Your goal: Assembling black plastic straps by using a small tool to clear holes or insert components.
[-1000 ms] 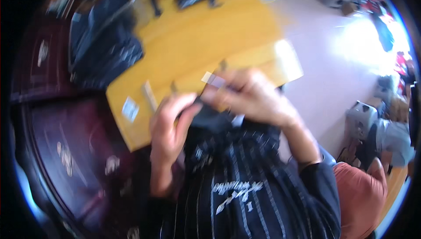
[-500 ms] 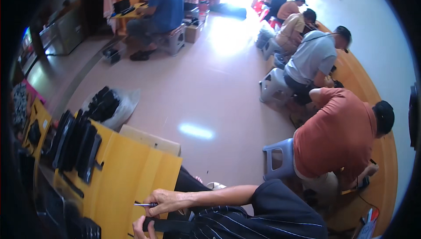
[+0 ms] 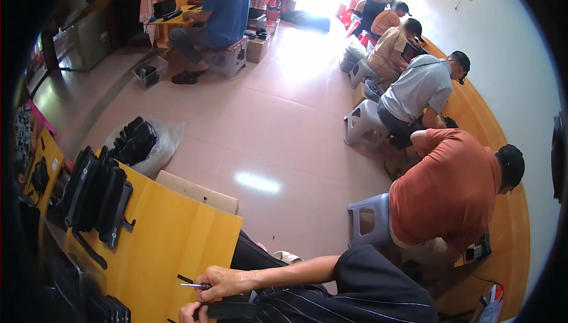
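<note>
My right hand (image 3: 220, 281) is closed round a thin tool (image 3: 190, 285) with a bright metal shaft and a purplish handle; its exact kind is hard to make out. The shaft points left over the yellow table (image 3: 160, 234). Just beyond the shaft shows a short, narrow black strip (image 3: 184, 278). Below it, at the lower edge, my left hand (image 3: 190, 312) pinches a flat black strap-like piece (image 3: 231, 311) between thumb and fingers. That piece runs right, in front of my dark striped shirt, and its far end cannot be told from the clothing.
A row of black padded cases (image 3: 97, 195) stands on the table's left part, a loose black strap (image 3: 90, 251) beside it. More black items fill a clear plastic bag (image 3: 168, 145) on the floor. A cardboard box (image 3: 195, 191) adjoins the table. Co-workers sit along the right-hand bench (image 3: 515, 216).
The whole view has shifted slightly. My right hand keeps the tool, whose shaft now lies lower beside the black strip. My left hand still pinches the black piece.
</note>
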Available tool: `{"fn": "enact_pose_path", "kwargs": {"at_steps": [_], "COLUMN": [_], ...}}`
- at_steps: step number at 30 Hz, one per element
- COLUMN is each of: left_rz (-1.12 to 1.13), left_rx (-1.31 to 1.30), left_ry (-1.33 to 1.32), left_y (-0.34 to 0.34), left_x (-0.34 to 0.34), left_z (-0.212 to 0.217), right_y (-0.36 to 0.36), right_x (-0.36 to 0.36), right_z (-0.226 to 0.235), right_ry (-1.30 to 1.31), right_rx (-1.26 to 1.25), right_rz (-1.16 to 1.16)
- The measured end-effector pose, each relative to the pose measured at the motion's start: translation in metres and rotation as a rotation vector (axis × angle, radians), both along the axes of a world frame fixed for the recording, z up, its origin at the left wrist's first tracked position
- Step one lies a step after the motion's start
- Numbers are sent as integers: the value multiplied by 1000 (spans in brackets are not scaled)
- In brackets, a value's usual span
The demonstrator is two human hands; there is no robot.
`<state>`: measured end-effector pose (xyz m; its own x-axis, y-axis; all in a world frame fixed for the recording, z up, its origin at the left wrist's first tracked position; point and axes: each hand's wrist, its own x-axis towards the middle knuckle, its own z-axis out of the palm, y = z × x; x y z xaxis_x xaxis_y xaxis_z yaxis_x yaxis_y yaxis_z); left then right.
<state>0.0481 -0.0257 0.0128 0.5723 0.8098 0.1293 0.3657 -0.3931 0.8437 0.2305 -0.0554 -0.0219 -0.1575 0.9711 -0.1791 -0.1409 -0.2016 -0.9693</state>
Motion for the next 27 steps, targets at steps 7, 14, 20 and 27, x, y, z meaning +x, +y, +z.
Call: {"fn": "enact_pose_path", "kwargs": {"at_steps": [7, 14, 20, 27], "left_rz": [77, 82, 112, 156], "left_rx": [48, 273, 339, 257], "left_ry": [68, 98, 48, -35], "left_y": [-13, -12, -21, -26], "left_x": [-43, -57, -64, -73], "left_z": [5, 4, 3, -8], "right_y": [-10, -20, -14, -19], "right_x": [-51, -68, -75, -73], "right_z": [8, 31, 23, 22], "right_ry": [-304, -290, 437, 291], "right_rx": [158, 152, -451, -342], "right_rz": [-37, -210, -141, -31]}}
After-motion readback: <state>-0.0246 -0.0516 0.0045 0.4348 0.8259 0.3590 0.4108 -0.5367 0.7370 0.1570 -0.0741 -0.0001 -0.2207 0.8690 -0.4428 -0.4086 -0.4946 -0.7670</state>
